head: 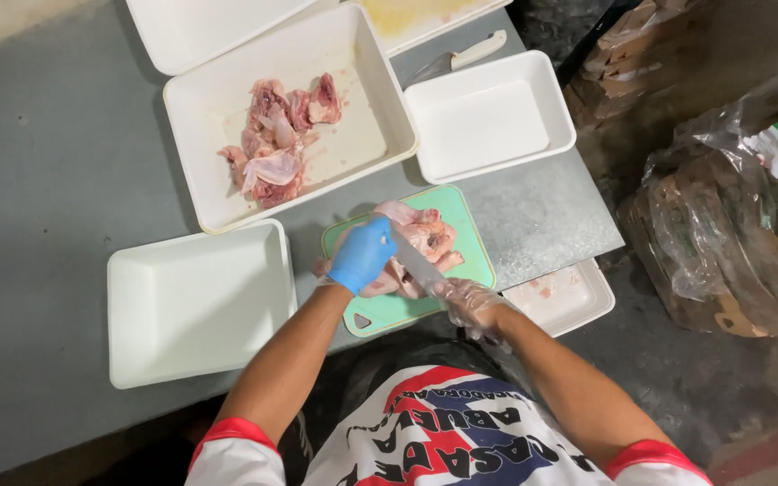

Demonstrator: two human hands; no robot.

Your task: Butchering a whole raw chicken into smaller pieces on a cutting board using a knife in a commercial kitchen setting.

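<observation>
Raw chicken [425, 238]: pale pink carcass lying on the green cutting board [465, 238], at the near edge of the table [47, 153], about midway along it.
Left hand [362, 255]: in a blue glove, palm down, fingers curled over the near-left part of the chicken and pressing it to the board; forearm comes in bare from the lower left, elbow bent.
Right hand [472, 301]: in a clear plastic glove, closed around the handle of a knife [416, 263]; it sits at the board's near-right corner, forearm slanting in from the lower right.
Knife: blade angles up and left from the right hand, across the chicken, its tip just beside the blue glove.
Large tray [380, 90]: white, behind the board toward the far edge, holding cut chicken pieces [276, 144] in its left half.
Empty trays: one white tray [195, 306] just left of the board at the near edge; a smaller one [488, 117] behind and right of the board.
Right edge: a shallow tray [569, 297] juts out past the table's near-right corner, beside the right hand.
Far edge: a second knife [470, 56] with a white handle lies between the trays.
Open room: bare grey table along the left side and a strip right of the board.
Floor: plastic-wrapped bags [722, 225] lie well apart, to the right.
</observation>
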